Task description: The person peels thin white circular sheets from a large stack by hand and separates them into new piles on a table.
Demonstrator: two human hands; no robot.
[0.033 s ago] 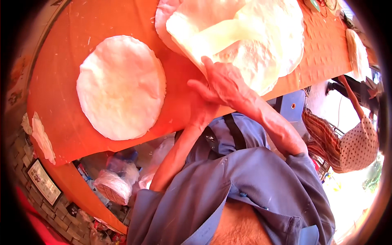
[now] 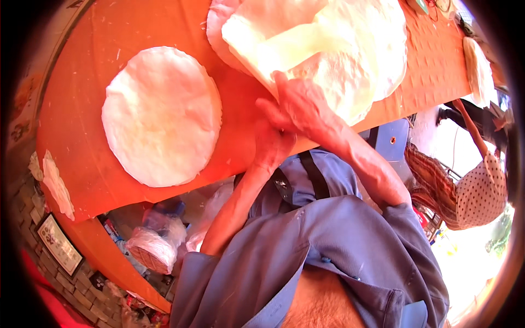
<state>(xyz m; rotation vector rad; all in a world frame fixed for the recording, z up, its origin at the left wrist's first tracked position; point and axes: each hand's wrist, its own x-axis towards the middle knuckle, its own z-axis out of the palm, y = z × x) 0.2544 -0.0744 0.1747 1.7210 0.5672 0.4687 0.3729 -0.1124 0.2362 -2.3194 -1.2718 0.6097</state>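
Note:
My right hand lies over my left at the near edge of the orange-covered table. Its thumb and forefinger are spread apart with nothing seen between them, and the forefinger tip meets the edge of a large folded pale sheet, like thin dough. My left hand is just below, against the right one; its fingers are mostly hidden. Several such sheets overlap at the far middle, washed out by bright light. A round pale flatbread-like stack lies apart on the left.
A thin pale scrap hangs at the table's left edge. A pale bundle is at the far right end. Plastic bags sit under the table. A blue stool stands at right, near another person in a dotted garment.
My right hand has turned slightly, its thumb drawn nearer the forefinger. My left hand has shifted a little beneath it. The sheets and stack look the same.

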